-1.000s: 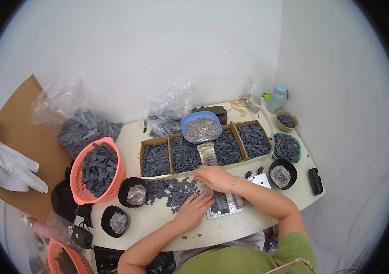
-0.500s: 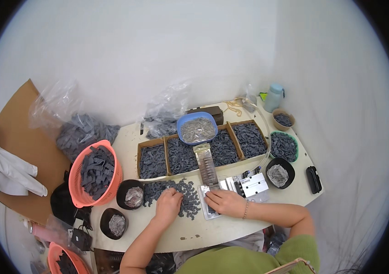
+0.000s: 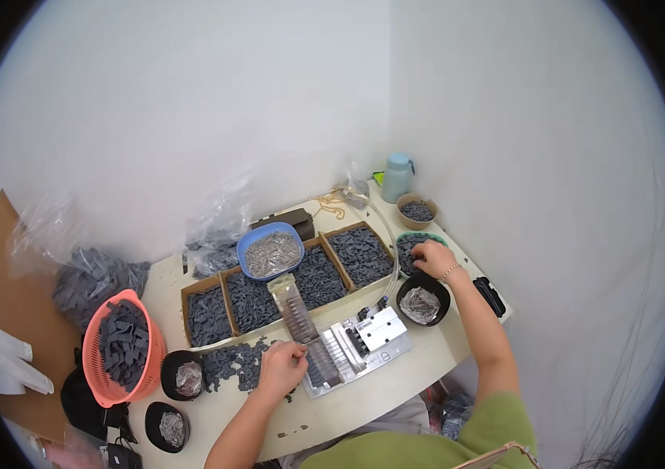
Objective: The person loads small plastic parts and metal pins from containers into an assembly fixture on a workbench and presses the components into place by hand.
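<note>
My left hand [image 3: 282, 369] is closed, its fingertips pinched together beside the left edge of a silver metal fixture [image 3: 340, 344]. Whatever it may hold is too small to make out. Small dark grey pieces [image 3: 232, 366] lie scattered on the table just left of that hand. Over at the right, my right hand [image 3: 432, 259] reaches into a green bowl [image 3: 436, 237] of similar grey pieces. Its fingers are bent down onto them, and anything between the tips is hidden. Grey pieces sit in the fixture's near end, and a transparent strip [image 3: 293, 309] extends from its far side.
A divided cardboard tray [image 3: 231, 307] of grey pieces stands behind the fixture, under a blue basin [image 3: 270, 276] of silver metal parts. Black bowls [image 3: 446, 301] stand at both sides. An orange basket [image 3: 154, 356] is at left; a blue bottle [image 3: 397, 180] stands at the back.
My right hand has left the fixture and moved right into the green bowl. My left hand has gone from the scattered pieces to the fixture's edge. The view has turned right.
</note>
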### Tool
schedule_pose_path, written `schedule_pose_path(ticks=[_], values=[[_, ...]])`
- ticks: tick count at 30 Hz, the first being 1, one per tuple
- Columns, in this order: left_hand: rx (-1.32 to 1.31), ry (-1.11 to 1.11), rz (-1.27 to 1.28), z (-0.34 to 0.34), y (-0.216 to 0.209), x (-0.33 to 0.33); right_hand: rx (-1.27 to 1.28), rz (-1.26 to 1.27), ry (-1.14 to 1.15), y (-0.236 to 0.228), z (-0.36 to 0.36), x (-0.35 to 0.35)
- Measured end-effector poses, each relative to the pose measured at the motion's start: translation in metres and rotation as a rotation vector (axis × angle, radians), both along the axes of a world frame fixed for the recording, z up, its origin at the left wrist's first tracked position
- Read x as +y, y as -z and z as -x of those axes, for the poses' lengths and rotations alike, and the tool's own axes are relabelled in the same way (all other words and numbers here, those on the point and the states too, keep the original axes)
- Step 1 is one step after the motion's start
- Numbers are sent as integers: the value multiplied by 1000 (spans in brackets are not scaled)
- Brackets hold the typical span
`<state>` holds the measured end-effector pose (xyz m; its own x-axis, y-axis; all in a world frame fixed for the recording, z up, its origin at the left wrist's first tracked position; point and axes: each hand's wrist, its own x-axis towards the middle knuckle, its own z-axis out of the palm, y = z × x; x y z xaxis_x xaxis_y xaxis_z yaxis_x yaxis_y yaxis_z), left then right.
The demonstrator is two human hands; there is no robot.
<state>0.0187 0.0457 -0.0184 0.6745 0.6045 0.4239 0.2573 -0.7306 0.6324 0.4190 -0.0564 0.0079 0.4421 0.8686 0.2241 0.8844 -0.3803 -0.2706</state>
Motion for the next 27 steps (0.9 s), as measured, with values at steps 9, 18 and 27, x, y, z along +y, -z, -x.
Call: schedule_pose_path(ticks=[9,18,27], values=[[62,25,-354,7,7,-7,170,-88,-44,5,-11,4],[339,36,-658,20,9,-24,688,-262,-455,-26,121,15],[319,177,-581,55,-5,-18,-95,-204,-926,19,234,44]])
